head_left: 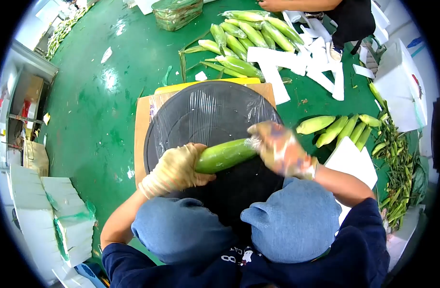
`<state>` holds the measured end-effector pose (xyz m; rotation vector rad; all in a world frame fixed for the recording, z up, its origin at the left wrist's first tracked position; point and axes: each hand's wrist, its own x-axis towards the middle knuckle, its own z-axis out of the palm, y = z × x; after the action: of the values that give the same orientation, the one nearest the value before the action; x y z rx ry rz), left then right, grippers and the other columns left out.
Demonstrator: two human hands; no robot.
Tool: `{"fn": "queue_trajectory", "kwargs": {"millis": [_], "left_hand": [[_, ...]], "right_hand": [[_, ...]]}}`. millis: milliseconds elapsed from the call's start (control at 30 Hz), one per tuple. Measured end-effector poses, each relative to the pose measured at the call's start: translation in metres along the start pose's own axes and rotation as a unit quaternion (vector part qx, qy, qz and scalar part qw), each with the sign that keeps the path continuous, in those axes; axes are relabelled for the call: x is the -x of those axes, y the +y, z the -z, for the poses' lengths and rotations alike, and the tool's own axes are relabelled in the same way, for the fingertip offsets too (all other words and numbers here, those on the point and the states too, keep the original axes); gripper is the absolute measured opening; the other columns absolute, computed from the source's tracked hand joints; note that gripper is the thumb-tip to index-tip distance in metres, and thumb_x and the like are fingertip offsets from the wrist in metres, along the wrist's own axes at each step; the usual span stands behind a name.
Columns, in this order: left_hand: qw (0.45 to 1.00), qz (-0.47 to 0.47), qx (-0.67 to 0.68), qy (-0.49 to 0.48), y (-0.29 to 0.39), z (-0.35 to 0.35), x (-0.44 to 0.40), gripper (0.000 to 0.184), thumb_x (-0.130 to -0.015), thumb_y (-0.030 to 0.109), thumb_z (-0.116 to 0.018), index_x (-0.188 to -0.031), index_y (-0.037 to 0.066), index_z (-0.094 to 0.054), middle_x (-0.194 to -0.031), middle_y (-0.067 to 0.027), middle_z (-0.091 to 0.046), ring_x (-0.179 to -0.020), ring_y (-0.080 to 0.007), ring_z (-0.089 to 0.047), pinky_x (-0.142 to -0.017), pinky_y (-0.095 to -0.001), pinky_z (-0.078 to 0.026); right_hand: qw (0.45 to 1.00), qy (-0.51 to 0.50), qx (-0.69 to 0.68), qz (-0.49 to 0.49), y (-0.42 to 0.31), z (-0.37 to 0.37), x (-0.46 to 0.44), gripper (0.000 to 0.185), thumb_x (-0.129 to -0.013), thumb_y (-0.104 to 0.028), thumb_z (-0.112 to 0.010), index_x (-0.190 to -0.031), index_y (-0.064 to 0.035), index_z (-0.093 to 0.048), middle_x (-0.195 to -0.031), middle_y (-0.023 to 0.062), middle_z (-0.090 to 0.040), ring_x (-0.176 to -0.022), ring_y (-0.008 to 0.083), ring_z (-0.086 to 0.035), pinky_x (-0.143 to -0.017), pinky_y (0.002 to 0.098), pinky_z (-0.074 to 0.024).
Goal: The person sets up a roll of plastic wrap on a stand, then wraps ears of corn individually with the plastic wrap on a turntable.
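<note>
A green ear of corn [225, 156] in its husk, with shiny clear film on it, lies nearly level over the round black lid-like surface [181, 120]. My left hand [179, 165], in a pale knit glove, is closed around its thick end. At the other end, my right hand [280, 148], in a glove with orange patches, is closed on bunched plastic film [253, 142] at the tip. Motion smears that hand somewhat. More clear film stretches across the far part of the black surface, with cardboard [140, 129] under it.
A pile of film-wrapped corn [251, 36] lies ahead on the green floor, beside white foam strips [272, 72]. Loose ears [332, 129] and husk scraps [397, 168] are at right. White foam boxes [68, 216] stand at left. Another person's arm [301, 5] shows at the top.
</note>
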<state>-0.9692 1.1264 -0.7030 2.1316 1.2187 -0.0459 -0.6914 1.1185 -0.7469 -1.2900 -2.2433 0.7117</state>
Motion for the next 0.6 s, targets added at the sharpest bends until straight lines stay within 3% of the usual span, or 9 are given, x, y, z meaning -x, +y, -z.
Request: {"fn": "queue_trajectory", "kwargs": {"millis": [67,200,233,300,333,367,500,567,600], "left_hand": [[0.991,0.090,0.095,-0.017,-0.010,0.003,-0.007,0.068,-0.066,0.036,-0.084,-0.121,0.005,-0.058,-0.101,-0.0171,-0.066,-0.091,-0.0352,-0.065,-0.082,-0.0394,-0.052],[0.894,-0.022,-0.208,0.396,-0.021,0.000,-0.032,0.071,-0.072,0.026,-0.079,-0.132,0.004,-0.049,-0.117,-0.0169,-0.059,-0.096,-0.0355,-0.059,-0.084,-0.0422,-0.049],[0.886,-0.024,-0.225,0.404,-0.020,0.004,-0.038,0.065,-0.075,0.022,-0.077,-0.131,0.004,-0.049,-0.119,-0.0160,-0.057,-0.105,-0.0353,-0.056,-0.088,-0.0411,-0.048],[0.890,-0.081,-0.238,0.382,-0.034,0.009,-0.063,0.075,-0.070,0.026,-0.081,-0.133,0.004,-0.046,-0.118,-0.0165,-0.056,-0.102,-0.0380,-0.055,-0.090,-0.0450,-0.046],[0.883,-0.105,-0.260,0.375,-0.043,0.012,-0.078,0.078,-0.068,0.028,-0.082,-0.132,0.003,-0.045,-0.117,-0.0166,-0.056,-0.101,-0.0387,-0.055,-0.090,-0.0464,-0.045],[0.883,-0.072,-0.277,0.373,-0.074,0.004,-0.093,0.085,-0.064,0.042,-0.082,-0.128,0.002,-0.044,-0.109,-0.0152,-0.055,-0.104,-0.0372,-0.052,-0.098,-0.0496,-0.037],[0.945,-0.046,-0.142,0.293,-0.052,0.014,-0.079,0.090,-0.061,0.042,-0.087,-0.129,0.004,-0.044,-0.103,-0.0145,-0.060,-0.084,-0.0313,-0.062,-0.079,-0.0382,-0.052],[0.971,-0.025,0.010,0.236,-0.027,-0.002,-0.065,0.080,-0.064,0.039,-0.088,-0.126,0.002,-0.052,-0.094,-0.0123,-0.067,-0.084,-0.0269,-0.067,-0.077,-0.0356,-0.054],[0.980,0.094,0.105,0.142,-0.007,-0.001,-0.049,0.064,-0.068,0.038,-0.087,-0.117,0.004,-0.062,-0.094,-0.0082,-0.069,-0.085,-0.0207,-0.067,-0.078,-0.0319,-0.053]], "right_hand": [[0.995,0.003,0.081,0.055,-0.024,-0.007,0.001,0.057,-0.090,-0.033,-0.060,-0.130,0.0059,-0.047,-0.124,0.0261,-0.053,-0.115,0.0420,-0.053,-0.095,0.0488,-0.0441],[0.967,-0.032,0.245,0.055,0.012,-0.002,-0.090,0.058,-0.092,-0.038,-0.050,-0.124,0.0100,-0.049,-0.123,0.0269,-0.053,-0.113,0.0412,-0.051,-0.093,0.0515,-0.0404],[0.946,0.114,0.278,0.119,0.023,-0.011,-0.118,0.048,-0.092,-0.034,-0.049,-0.116,0.0073,-0.055,-0.118,0.0254,-0.055,-0.108,0.0381,-0.053,-0.089,0.0499,-0.0419],[0.905,-0.140,0.386,0.109,-0.006,0.015,-0.179,0.037,-0.095,-0.034,-0.048,-0.105,0.0009,-0.056,-0.110,0.0183,-0.059,-0.106,0.0313,-0.056,-0.089,0.0396,-0.0448],[0.972,-0.040,0.088,0.216,0.045,-0.035,-0.209,0.039,-0.095,-0.040,-0.051,-0.106,-0.0034,-0.057,-0.104,0.0171,-0.061,-0.102,0.0302,-0.058,-0.091,0.0377,-0.0444],[0.944,-0.199,-0.178,0.195,0.035,-0.040,-0.227,0.044,-0.095,-0.045,-0.049,-0.112,-0.0055,-0.056,-0.105,0.0179,-0.062,-0.100,0.0312,-0.059,-0.094,0.0384,-0.0433],[0.954,-0.276,-0.043,0.107,0.005,-0.032,-0.212,0.054,-0.099,-0.050,-0.033,-0.119,-0.0046,-0.055,-0.113,0.0182,-0.063,-0.104,0.0276,-0.062,-0.093,0.0380,-0.0445],[0.891,-0.263,0.243,0.280,0.053,-0.101,-0.209,0.060,-0.099,-0.052,-0.031,-0.130,-0.0040,-0.049,-0.130,0.0166,-0.055,-0.114,0.0305,-0.057,-0.098,0.0386,-0.0417],[0.908,-0.286,0.196,0.237,0.032,-0.075,-0.189,0.068,-0.097,-0.056,-0.030,-0.137,-0.0030,-0.042,-0.141,0.0171,-0.045,-0.127,0.0305,-0.045,-0.106,0.0390,-0.0334]]}}
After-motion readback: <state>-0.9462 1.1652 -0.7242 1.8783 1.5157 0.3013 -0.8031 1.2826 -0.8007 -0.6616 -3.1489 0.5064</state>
